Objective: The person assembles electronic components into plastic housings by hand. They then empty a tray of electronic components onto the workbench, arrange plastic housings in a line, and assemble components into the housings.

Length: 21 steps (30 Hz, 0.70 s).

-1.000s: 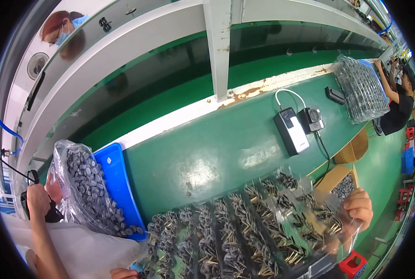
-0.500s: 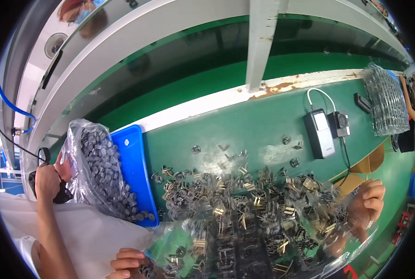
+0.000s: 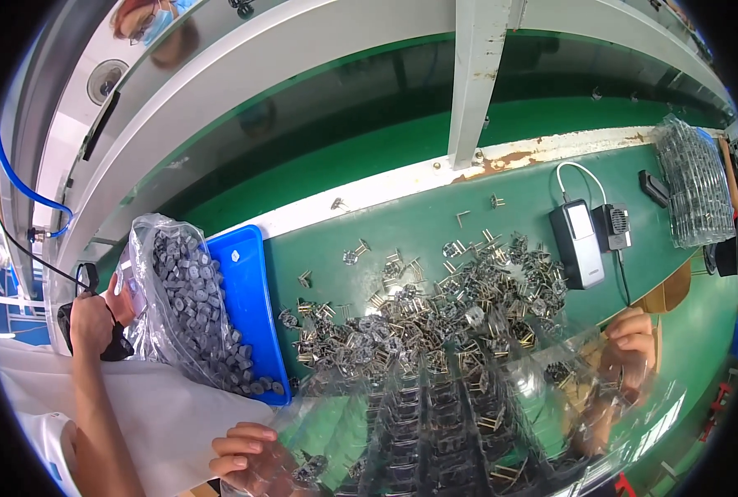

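Note:
A clear plastic blister tray (image 3: 451, 443) with rows of pockets spans the near side of the bench. My left hand (image 3: 245, 454) grips its near left edge, fingers curled over the rim. At its far right edge my right hand (image 3: 632, 346) is closed on the rim, partly seen through the plastic. Beyond the tray lies a heap of small dark parts with brass-coloured prongs (image 3: 385, 335), spread across the green bench. Several such parts still sit on the tray, mostly at its left and right sides. The tray looks tilted toward the heap.
A blue bin (image 3: 257, 306) and a clear bag of grey plugs (image 3: 191, 286) stand at the left. Beside them a person's hands (image 3: 93, 323) hold a black device. A black-and-white box (image 3: 576, 244) with a cable and stacked clear trays (image 3: 696, 182) are at the right.
Parts have slid off the tray onto the bench; the heap has spread farther back, with loose pieces near the back ledge. My right hand has moved slightly left, my left hand slightly up and right.

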### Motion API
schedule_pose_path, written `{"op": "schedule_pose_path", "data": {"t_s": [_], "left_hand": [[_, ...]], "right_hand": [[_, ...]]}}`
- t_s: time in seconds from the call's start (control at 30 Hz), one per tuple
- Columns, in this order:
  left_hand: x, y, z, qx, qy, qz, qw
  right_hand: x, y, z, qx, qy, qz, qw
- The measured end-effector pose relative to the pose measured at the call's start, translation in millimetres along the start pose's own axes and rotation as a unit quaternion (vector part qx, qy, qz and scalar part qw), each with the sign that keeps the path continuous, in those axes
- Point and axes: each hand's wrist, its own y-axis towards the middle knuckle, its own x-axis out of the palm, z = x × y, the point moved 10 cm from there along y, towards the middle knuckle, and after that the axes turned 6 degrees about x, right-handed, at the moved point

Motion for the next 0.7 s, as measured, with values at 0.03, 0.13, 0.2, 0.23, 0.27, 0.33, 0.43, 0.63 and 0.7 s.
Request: {"op": "schedule_pose_path", "data": {"t_s": [0.03,0.13,0.2,0.23,0.27,0.33,0.43,0.63,0.7], "left_hand": [[0,-3,-5,-0.001,-0.003,-0.001,1.000],[5,-1,-27,0.001,-0.040,-0.011,0.999],[3,-5,-48,0.026,-0.084,-0.020,0.996],[8,-10,-59,0.036,-0.075,-0.078,0.993],[9,-23,-69,0.043,-0.053,-0.134,0.989],[7,-46,-95,0.053,-0.009,-0.090,0.995],[4,-53,-98,0.052,0.069,-0.037,0.996],[21,-52,-116,-0.027,0.224,0.011,0.974],[25,-53,-120,-0.057,0.269,0.020,0.961]], "right_hand": [[2,-9,14,0.001,0.007,-0.003,1.000],[6,-14,25,0.015,0.039,0.038,0.998],[2,-16,28,0.020,0.033,0.052,0.998],[-2,-19,32,0.017,0.022,0.047,0.999],[9,-18,42,0.016,0.024,0.035,0.999],[9,-23,55,0.040,0.041,0.024,0.998],[23,-27,72,0.085,0.078,0.015,0.993],[38,-34,91,0.100,0.131,-0.017,0.986],[41,-37,92,0.121,0.087,0.004,0.989]]}}
